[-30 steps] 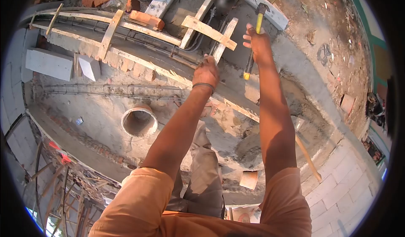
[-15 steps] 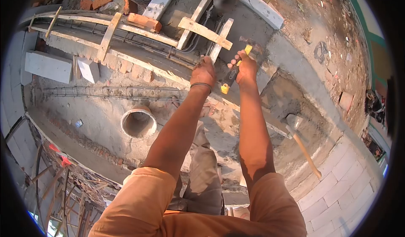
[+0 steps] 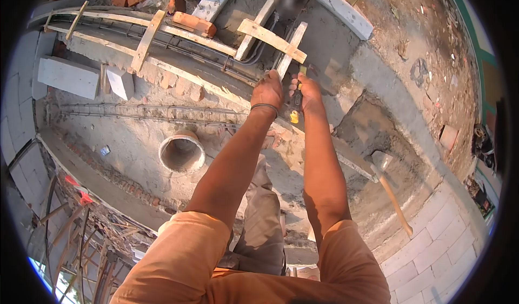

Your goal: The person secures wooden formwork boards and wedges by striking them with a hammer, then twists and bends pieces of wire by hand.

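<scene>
Head view: the right hand grips the hammer beside the left hand, whose hold I cannot tell.

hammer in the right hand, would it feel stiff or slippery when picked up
The hammer is probably stiff, given its straight shape. Its dark, matte-looking grip likely resists slipping, and the wider yellow end may help too.

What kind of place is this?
Looks like a building site: wooden boards nailed up like formwork, tied steel bars, and an unplastered block wall at lower right.
</scene>
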Demonstrator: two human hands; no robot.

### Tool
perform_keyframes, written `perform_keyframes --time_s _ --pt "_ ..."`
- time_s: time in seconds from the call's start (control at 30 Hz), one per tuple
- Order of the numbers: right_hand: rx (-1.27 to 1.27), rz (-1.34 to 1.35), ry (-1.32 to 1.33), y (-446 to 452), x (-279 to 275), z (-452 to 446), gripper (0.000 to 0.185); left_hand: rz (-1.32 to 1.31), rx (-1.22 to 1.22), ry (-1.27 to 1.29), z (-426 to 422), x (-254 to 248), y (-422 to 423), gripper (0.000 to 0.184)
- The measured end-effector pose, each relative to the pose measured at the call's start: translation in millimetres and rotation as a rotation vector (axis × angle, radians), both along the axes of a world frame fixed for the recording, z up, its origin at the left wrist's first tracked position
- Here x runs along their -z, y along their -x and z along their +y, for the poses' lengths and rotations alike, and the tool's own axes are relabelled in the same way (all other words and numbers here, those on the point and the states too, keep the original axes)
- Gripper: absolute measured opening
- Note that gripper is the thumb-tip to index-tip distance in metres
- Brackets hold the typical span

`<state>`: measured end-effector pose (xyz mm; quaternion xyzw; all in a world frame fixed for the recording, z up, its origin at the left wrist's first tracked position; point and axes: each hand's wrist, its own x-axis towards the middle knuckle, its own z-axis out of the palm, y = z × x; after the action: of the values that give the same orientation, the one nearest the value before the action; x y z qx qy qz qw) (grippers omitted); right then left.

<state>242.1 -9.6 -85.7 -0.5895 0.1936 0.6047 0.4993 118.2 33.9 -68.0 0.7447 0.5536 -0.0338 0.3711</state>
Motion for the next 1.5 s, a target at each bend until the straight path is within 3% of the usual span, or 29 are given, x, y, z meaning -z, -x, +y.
perform_keyframes --time_s 0.17,0.27,0.37,0.63,0.87,1.07,1.17,1.33,1.5 --pt "-0.002 -0.016 -0.018 -3.4 7.1 -5.9 0.017 -0.026 0.007 -0.043 -1.1 0.8 1.0 0.028" --pt "0.001 -0.115 -0.003 4.2 -5.3 -5.1 0.015 0.023 0.067 -0.1 -1.1 -0.4 -1.6 0.013" --pt "-0.037 -0.186 0.031 18.3 -8.0 -10.9 0.014 -0.014 0.077 -0.03 1.1 -6.3 -0.1 0.027" --pt "-0.008 -0.166 0.041 19.8 -34.1 -14.6 0.013 0.029 0.095 -0.188 -9.3 19.5 -3.4 0.033" --pt "-0.108 -0.38 0.016 29.6 -35.9 0.6 0.033 0.013 0.122 -0.149 -7.1 -1.1 -2.4 0.052" --pt "-0.113 -0.395 -0.04 17.7 -37.5 6.5 0.042 0.011 0.125 -0.175 -7.2 -1.0 -3.1 0.047" --pt "-0.145 -0.42 0.009 19.5 -39.8 13.4 0.043 0.041 0.161 -0.065 -4.6 1.1 -3.5 0.052" --pt "-0.189 -0.399 0.007 16.3 -44.6 18.7 0.053 0.019 0.126 -0.11 -4.5 1.9 -3.3 0.043" --pt "-0.178 -0.375 -0.038 16.6 -39.9 18.9 0.052 -0.017 0.1 -0.073 -3.7 -0.1 -1.7 0.041"
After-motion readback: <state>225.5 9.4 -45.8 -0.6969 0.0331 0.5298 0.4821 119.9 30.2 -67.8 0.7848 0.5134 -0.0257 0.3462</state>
